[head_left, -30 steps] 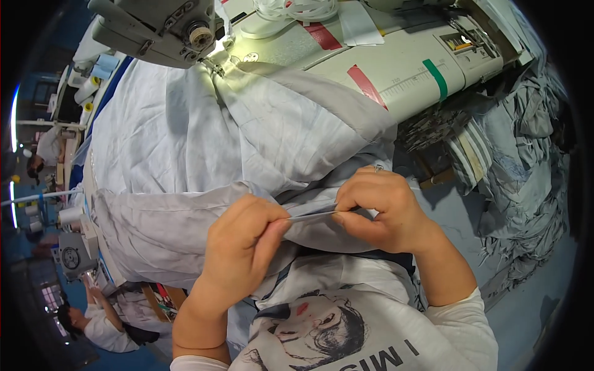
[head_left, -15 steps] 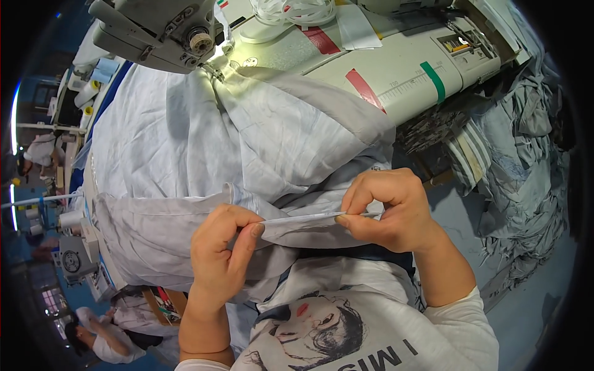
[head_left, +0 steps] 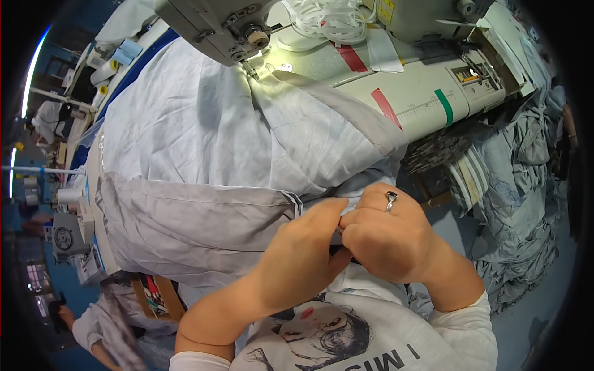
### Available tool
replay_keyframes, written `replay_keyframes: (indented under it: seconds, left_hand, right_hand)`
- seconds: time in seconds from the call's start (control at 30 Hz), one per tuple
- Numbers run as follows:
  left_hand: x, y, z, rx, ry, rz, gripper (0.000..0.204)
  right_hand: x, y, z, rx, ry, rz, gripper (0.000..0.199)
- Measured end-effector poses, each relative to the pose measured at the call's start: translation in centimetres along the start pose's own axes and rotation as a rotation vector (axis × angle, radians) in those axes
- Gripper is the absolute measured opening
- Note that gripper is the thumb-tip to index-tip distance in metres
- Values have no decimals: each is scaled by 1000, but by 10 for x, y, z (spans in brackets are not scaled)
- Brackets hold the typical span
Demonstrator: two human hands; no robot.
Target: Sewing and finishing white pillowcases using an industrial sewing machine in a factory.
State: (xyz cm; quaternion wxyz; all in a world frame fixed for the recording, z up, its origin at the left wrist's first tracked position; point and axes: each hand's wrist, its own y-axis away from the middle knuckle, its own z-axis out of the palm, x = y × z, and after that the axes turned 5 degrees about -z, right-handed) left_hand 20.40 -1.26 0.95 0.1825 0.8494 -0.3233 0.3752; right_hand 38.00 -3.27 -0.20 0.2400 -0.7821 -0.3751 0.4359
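My fingers [head_left: 334, 213] are pinched shut on the folded edge of the pale grey fabric [head_left: 204, 185]: left hand [head_left: 297, 260] and right hand [head_left: 387, 238] meet knuckle to knuckle just over my lap, each clamping the same short stretch of hem. The cloth runs away from them up to the sewing machine [head_left: 235, 28], where its far end lies under the needle in the lamp glow.

With both grips so close together, I judge the fold could slip open or bunch if either hand eases, and the loose bulk hanging off the near side could drag the edge out of line.

The machine's pale surface [head_left: 427, 102] carries red and green tape marks and a tangle of white cord [head_left: 328, 18] beside the machine. Right of the machine, heaps of grey garments [head_left: 526, 204] cover the floor; left of it, thread cones [head_left: 102, 71] and another seated person [head_left: 93, 321].
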Motion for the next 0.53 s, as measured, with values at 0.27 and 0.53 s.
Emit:
replay_keyframes:
  seconds: [0.27,0.53]
  left_hand:
    - [9,44,-6,262,81,-13,16]
    - [39,232,-224,1470,-131,240,45]
  right_hand:
    - [-35,-8,1,-114,28,-9,26]
    - [-61,58,-30,652,102,491,28]
